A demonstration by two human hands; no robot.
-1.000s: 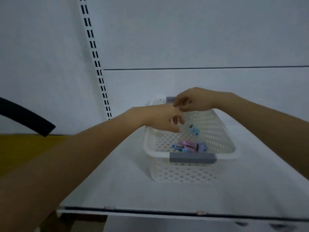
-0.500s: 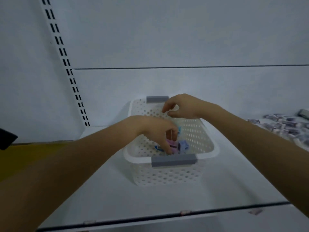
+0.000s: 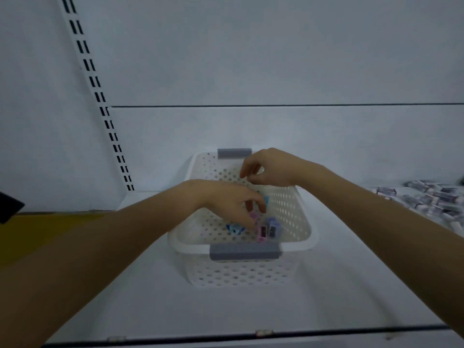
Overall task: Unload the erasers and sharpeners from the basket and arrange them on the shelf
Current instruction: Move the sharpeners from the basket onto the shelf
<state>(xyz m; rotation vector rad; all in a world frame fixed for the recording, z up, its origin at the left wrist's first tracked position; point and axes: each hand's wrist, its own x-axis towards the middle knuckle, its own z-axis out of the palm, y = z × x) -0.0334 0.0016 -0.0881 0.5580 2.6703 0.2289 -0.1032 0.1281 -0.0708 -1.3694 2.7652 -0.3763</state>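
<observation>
A pink sharpener (image 3: 262,232), a lavender sharpener (image 3: 273,227) and a blue sharpener (image 3: 234,228), small plastic blocks, lie at the near end of the white perforated basket (image 3: 301,222) on the shelf (image 3: 326,285); the left hand (image 3: 223,199) reaches in, fingertips at the pink one, grip unclear; the right hand (image 3: 271,168) hovers over the far end, fingers curled, grip likewise unclear; sleeved erasers (image 3: 431,199) lie piled far right.

A white perforated basket (image 3: 298,222) with grey handles stood on the white shelf (image 3: 150,297). Inside the basket, near its front wall, lay a pink sharpener (image 3: 262,232), a lilac sharpener (image 3: 273,226) just beside it, and a blue sharpener (image 3: 234,228). Wrapped erasers (image 3: 437,199) lay heaped well right of the basket.
</observation>
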